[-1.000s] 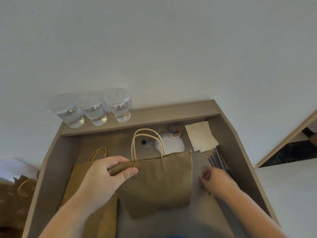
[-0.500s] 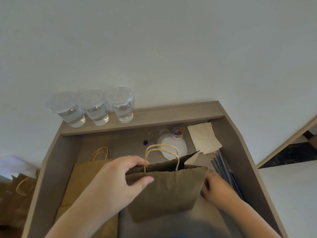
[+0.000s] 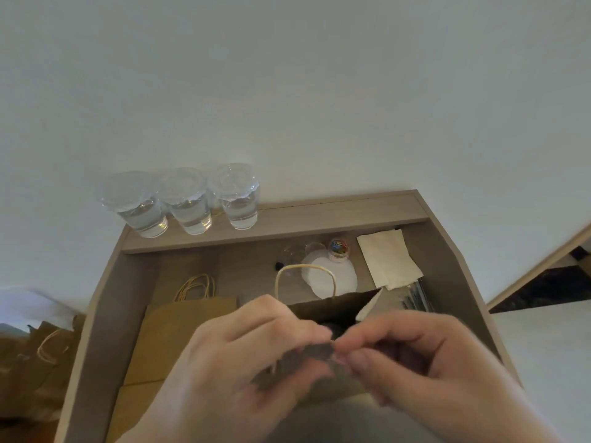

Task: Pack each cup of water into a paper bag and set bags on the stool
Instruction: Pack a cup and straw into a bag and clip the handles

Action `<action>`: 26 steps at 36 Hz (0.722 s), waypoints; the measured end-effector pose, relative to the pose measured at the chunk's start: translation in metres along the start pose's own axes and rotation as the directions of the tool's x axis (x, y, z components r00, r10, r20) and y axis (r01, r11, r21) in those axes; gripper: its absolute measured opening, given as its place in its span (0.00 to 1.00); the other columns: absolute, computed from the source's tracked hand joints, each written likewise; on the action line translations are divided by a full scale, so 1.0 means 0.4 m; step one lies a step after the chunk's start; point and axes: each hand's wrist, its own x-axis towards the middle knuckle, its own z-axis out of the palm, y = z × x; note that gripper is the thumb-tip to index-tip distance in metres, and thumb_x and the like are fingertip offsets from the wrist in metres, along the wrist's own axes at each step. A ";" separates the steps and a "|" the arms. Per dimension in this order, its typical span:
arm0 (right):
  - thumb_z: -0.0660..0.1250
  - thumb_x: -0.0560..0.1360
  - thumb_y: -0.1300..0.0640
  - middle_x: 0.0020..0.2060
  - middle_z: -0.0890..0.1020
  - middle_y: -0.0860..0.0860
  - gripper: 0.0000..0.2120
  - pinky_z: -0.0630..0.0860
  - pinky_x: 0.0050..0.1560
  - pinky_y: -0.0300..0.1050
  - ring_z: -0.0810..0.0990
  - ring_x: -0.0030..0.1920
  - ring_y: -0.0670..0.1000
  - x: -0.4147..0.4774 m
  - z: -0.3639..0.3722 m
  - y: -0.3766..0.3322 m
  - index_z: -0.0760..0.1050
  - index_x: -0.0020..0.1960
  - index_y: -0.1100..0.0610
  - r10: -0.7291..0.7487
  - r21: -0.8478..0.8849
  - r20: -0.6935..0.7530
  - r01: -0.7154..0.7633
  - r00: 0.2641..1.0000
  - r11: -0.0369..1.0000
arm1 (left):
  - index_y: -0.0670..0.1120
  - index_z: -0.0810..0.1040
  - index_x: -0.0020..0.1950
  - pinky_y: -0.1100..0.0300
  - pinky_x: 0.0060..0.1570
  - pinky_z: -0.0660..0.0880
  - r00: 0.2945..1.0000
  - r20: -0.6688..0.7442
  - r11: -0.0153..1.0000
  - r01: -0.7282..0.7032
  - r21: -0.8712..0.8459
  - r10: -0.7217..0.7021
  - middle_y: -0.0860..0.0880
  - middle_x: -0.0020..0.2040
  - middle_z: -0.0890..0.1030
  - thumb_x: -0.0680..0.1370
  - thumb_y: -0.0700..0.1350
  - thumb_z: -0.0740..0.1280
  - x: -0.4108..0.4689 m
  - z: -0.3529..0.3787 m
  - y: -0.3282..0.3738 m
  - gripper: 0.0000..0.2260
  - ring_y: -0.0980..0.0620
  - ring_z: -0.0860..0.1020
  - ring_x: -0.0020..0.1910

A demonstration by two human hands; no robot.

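Three clear lidded cups of water [image 3: 187, 204] stand in a row on the back ledge of the desk [image 3: 319, 212]. A brown paper bag [image 3: 332, 306] with a cream twine handle is held up in front of me, its mouth partly spread. My left hand [image 3: 236, 356] and my right hand [image 3: 415, 353] both pinch its near top edge, fingertips almost touching. Much of the bag is hidden behind my hands. A stack of flat paper bags [image 3: 179, 330] lies in the tray at the left.
White round lids [image 3: 332, 278], a small jar of coloured clips [image 3: 339, 249], folded napkins [image 3: 388, 259] and dark straws [image 3: 415, 297] lie at the back right of the desk. More brown bags [image 3: 35, 362] sit lower down at the far left.
The bag was tipped upright and its mouth pulled apart. My right hand came in from the right to grip the near edge beside my left hand.
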 end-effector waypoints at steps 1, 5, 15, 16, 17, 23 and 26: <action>0.79 0.76 0.52 0.38 0.88 0.54 0.02 0.79 0.38 0.41 0.82 0.35 0.47 0.012 0.025 -0.001 0.89 0.48 0.47 0.005 0.031 -0.011 -0.004 1.000 0.999 | 0.51 0.87 0.57 0.64 0.36 0.75 1.000 0.008 1.000 0.014 -0.015 -0.013 0.58 0.50 0.80 0.77 0.49 0.79 0.001 -0.001 0.000 0.10 0.56 0.78 0.37; 0.78 0.73 0.57 0.35 0.87 0.56 0.01 0.75 0.32 0.35 0.80 0.30 0.44 0.035 0.070 -0.017 0.87 0.45 0.52 0.030 0.195 -0.090 -0.012 0.995 0.981 | 0.47 0.88 0.54 0.66 0.40 0.78 0.999 0.004 0.997 0.033 -0.064 -0.033 0.56 0.52 0.85 0.77 0.45 0.78 0.002 -0.024 -0.012 0.06 0.56 0.84 0.46; 0.76 0.69 0.51 0.33 0.85 0.53 0.05 0.75 0.34 0.37 0.78 0.31 0.43 0.032 0.080 -0.037 0.87 0.42 0.50 -0.016 0.027 -0.096 0.019 0.995 0.999 | 0.50 0.88 0.52 0.56 0.30 0.77 0.994 -0.041 0.984 0.090 -0.156 -0.098 0.56 0.48 0.86 0.78 0.49 0.78 -0.001 -0.027 -0.010 0.05 0.52 0.84 0.40; 0.76 0.70 0.50 0.34 0.86 0.53 0.04 0.76 0.35 0.39 0.79 0.32 0.45 0.031 0.079 -0.035 0.88 0.43 0.49 -0.024 0.002 -0.088 0.024 0.996 1.000 | 0.50 0.88 0.51 0.56 0.30 0.78 0.995 -0.039 0.984 0.083 -0.159 -0.090 0.56 0.48 0.86 0.78 0.48 0.78 -0.002 -0.029 -0.012 0.04 0.51 0.85 0.41; 0.76 0.73 0.49 0.35 0.86 0.54 0.03 0.78 0.36 0.41 0.80 0.33 0.46 0.028 0.077 -0.034 0.88 0.45 0.47 -0.029 -0.009 -0.078 0.028 0.997 1.000 | 0.50 0.88 0.51 0.55 0.31 0.78 0.995 -0.034 0.985 0.082 -0.155 -0.089 0.57 0.48 0.86 0.78 0.47 0.78 -0.002 -0.032 -0.014 0.03 0.51 0.85 0.41; 0.76 0.72 0.42 0.41 0.87 0.54 0.11 0.84 0.41 0.63 0.85 0.40 0.60 0.015 0.069 -0.007 0.88 0.53 0.42 -0.093 -0.136 -0.134 0.074 0.987 0.988 | 0.54 0.85 0.47 0.56 0.27 0.75 0.980 -0.025 0.968 0.188 -0.167 -0.195 0.56 0.39 0.83 0.79 0.51 0.75 -0.007 -0.022 -0.005 0.03 0.52 0.81 0.32; 0.75 0.72 0.34 0.39 0.86 0.54 0.16 0.81 0.37 0.64 0.83 0.37 0.60 0.017 0.064 0.002 0.87 0.54 0.42 -0.123 -0.180 -0.157 0.094 0.980 0.979 | 0.55 0.85 0.46 0.55 0.25 0.75 0.964 -0.023 0.940 0.253 -0.228 -0.264 0.54 0.36 0.82 0.78 0.52 0.74 -0.010 -0.010 0.008 0.04 0.52 0.81 0.28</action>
